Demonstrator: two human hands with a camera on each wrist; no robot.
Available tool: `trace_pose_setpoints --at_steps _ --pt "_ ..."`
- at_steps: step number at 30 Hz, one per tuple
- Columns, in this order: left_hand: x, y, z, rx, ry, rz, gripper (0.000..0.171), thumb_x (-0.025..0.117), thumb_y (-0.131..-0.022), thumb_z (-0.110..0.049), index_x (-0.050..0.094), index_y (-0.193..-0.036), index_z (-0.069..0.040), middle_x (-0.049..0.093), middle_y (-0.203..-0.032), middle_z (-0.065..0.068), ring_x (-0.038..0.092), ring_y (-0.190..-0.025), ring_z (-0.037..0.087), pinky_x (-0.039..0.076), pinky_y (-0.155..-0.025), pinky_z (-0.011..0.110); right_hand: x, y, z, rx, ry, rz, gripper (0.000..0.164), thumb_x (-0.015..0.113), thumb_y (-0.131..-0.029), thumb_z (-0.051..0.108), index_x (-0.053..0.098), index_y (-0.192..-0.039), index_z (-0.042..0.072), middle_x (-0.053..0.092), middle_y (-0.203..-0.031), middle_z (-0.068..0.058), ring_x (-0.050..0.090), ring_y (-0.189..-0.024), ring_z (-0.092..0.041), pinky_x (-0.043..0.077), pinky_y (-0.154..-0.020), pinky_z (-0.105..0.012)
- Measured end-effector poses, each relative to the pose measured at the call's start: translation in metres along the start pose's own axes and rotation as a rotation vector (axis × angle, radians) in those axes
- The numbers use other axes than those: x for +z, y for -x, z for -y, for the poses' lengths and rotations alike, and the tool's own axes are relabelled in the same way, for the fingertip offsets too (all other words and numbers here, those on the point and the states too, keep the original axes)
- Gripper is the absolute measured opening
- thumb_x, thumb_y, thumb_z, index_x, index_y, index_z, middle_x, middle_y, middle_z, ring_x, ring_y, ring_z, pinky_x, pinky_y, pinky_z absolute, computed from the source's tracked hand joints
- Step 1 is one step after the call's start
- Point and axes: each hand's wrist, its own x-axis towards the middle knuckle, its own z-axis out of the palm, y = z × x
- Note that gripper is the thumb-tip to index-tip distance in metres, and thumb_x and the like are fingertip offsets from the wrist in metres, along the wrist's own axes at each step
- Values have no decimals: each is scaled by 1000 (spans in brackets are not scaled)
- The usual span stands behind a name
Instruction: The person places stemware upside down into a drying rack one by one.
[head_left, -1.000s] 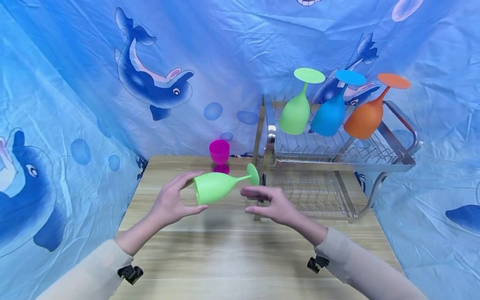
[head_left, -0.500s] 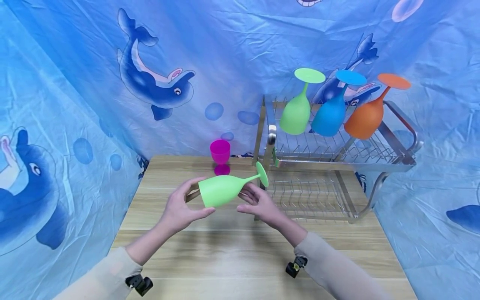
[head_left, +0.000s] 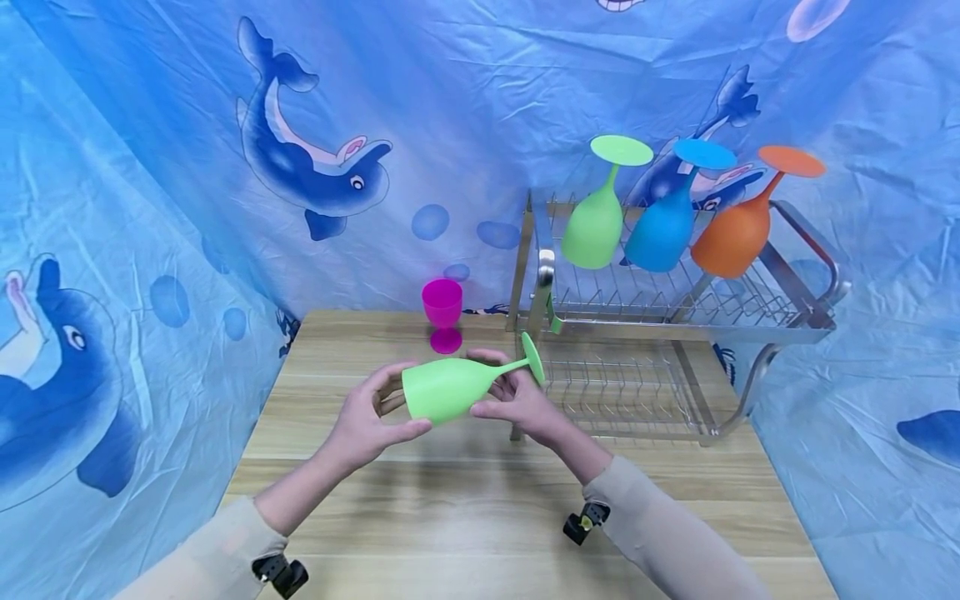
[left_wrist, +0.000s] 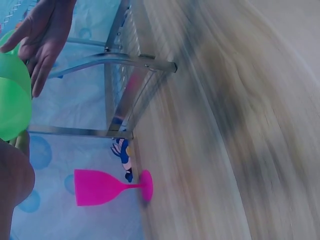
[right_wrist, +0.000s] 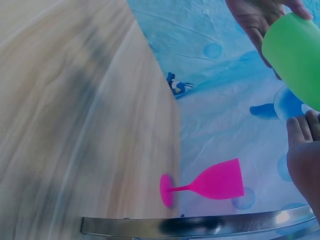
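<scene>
A light green plastic goblet (head_left: 446, 390) lies nearly sideways in the air over the table, its mouth to the left and its foot up to the right. My left hand (head_left: 363, 421) holds it by the mouth end, thumb on the near side and fingers behind. Around the lower bowl and the stem my right hand (head_left: 531, 410) has its thumb in front, its fingers reaching behind. In the right wrist view the green bowl (right_wrist: 297, 60) spans between both hands. Behind them a magenta goblet (head_left: 442, 304) stands upright on the table.
To the right stands a two-tier metal dish rack (head_left: 675, 331). Upside down on its upper tier are a green goblet (head_left: 594, 229), a blue goblet (head_left: 662, 232) and an orange goblet (head_left: 731, 237). A blue dolphin-print curtain (head_left: 450, 108) surrounds the wood-grain table (head_left: 465, 525).
My right hand has moved left, from beside the foot to the stem and lower bowl, and closed around it. The green goblet has shifted slightly right.
</scene>
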Motion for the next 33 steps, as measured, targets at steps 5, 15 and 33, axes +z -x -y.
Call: trace_pose_setpoints --at_steps 5,15,33 --pt "3 -1 0 -12 33 12 78 91 -81 -1 54 -150 0 64 -142 17 65 -126 12 57 -105 31 0 -2 4 -8 7 -4 84 90 -88 16 44 -155 -5 48 -157 -24 57 -139 -25 44 -121 -39" --pt "4 -3 7 -56 64 40 77 90 -82 -2 55 -150 -4 65 -141 18 66 -126 12 56 -105 30 -1 0 5 -12 33 -15 74 89 -88 11 51 -150 -2 55 -150 -20 61 -133 -22 48 -117 -35" --pt "5 -3 18 -54 147 97 73 86 -86 -2 52 -151 0 60 -146 19 64 -129 16 57 -106 31 -2 -1 3 -38 61 24 72 90 -89 19 51 -149 5 55 -155 -14 59 -134 -28 50 -116 -36"
